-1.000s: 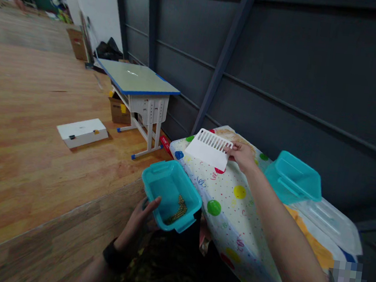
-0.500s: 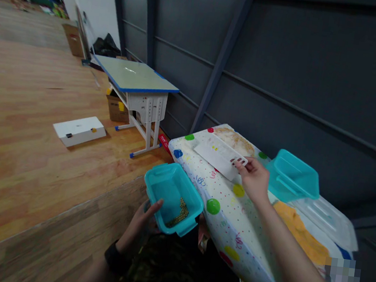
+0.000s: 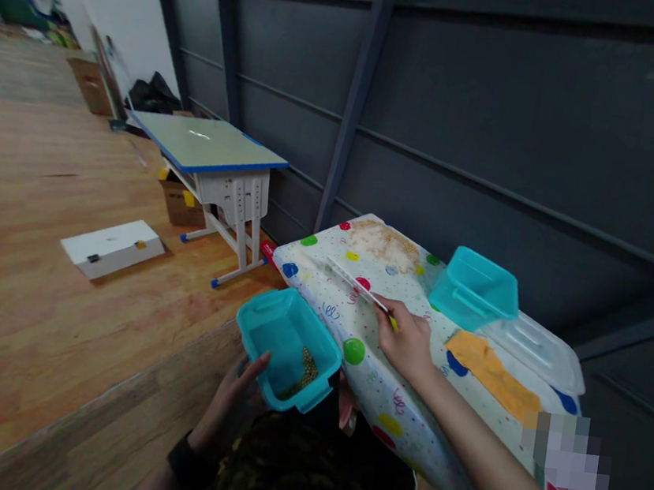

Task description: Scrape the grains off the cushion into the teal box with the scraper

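My left hand (image 3: 239,385) is closed on the near side wall of a turquoise plastic bin (image 3: 273,338), thumb over its rim. A small heap of yellowish-green beans (image 3: 304,376) lies in the bin's near right corner. The bin is held just off the table's front edge. My right hand (image 3: 405,336) grips a thin white plastic board (image 3: 352,282) at one end; it is turned nearly edge-on, low over the spotted tablecloth (image 3: 332,297). Beyond the board, a pile of pale grains mixed with yellowish ones (image 3: 385,244) is spread at the table's far end.
A second turquoise bin (image 3: 477,287) stands at the back of the table, beside a clear lid (image 3: 540,351) and an orange cloth (image 3: 494,369). The dark panelled wall (image 3: 495,138) runs behind. On the floor left are a school desk (image 3: 213,148) and a white box (image 3: 112,246).
My right hand has moved left and nearer to me, tilting the white board from flat-faced to almost edge-on. The view has swung slightly right; the left hand still holds the bin.
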Motion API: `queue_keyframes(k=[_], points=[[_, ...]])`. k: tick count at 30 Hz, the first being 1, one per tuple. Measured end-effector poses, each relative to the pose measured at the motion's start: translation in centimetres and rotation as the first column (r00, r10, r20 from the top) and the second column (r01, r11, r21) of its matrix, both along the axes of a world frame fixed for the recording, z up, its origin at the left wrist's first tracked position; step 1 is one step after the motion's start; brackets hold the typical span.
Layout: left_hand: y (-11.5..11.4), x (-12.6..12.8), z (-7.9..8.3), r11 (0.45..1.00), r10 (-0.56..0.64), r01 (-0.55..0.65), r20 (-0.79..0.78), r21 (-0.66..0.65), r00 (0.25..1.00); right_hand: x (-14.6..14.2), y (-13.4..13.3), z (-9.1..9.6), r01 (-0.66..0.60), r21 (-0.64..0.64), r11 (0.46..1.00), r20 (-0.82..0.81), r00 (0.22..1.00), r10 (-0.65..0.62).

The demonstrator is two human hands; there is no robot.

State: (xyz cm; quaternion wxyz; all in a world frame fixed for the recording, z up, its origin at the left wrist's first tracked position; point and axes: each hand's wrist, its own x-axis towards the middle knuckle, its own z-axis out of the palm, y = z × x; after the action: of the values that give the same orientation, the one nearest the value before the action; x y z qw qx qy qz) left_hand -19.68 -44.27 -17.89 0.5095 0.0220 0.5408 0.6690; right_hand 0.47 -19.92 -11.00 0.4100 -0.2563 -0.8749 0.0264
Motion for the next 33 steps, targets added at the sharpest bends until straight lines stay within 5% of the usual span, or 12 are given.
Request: queue_keyframes(k=[5, 10, 14, 26, 33], points=[[-0.4, 0.1, 0.2, 1.0, -0.007, 0.006, -0.026, -0.024, 1.0, 0.9, 0.6, 0.1, 0.012, -0.076, 0.997, 0.001, 1.0, -0.012], [-0.4, 0.1, 0.0, 0.999, -0.026, 0.025, -0.033, -0.042, 0.999, 2.1, 6.3, 3.1, 0.406, -0.175, 0.897, -0.039, 0.908, -0.418], [0.0, -0.1, -0.5, 0.996, -0.008, 0.006, -0.028, -0.094, 1.0, 2.5, 10.0, 3.7, 0.551, -0.211, 0.807, -0.032, 0.821, -0.569], [0.7, -0.1, -3.6, 0.983, 0.052, -0.043, 0.045, -0.179, 0.998, 1.6, 8.8, 2.2, 0.671, -0.149, 0.726, 0.305, 0.73, -0.612], [0.4, 0.0, -3.9, 0.979, 0.047, -0.04, 0.031, -0.198, 0.998, 1.7, 8.5, 2.1, 0.629, -0.129, 0.767, 0.327, 0.757, -0.566]])
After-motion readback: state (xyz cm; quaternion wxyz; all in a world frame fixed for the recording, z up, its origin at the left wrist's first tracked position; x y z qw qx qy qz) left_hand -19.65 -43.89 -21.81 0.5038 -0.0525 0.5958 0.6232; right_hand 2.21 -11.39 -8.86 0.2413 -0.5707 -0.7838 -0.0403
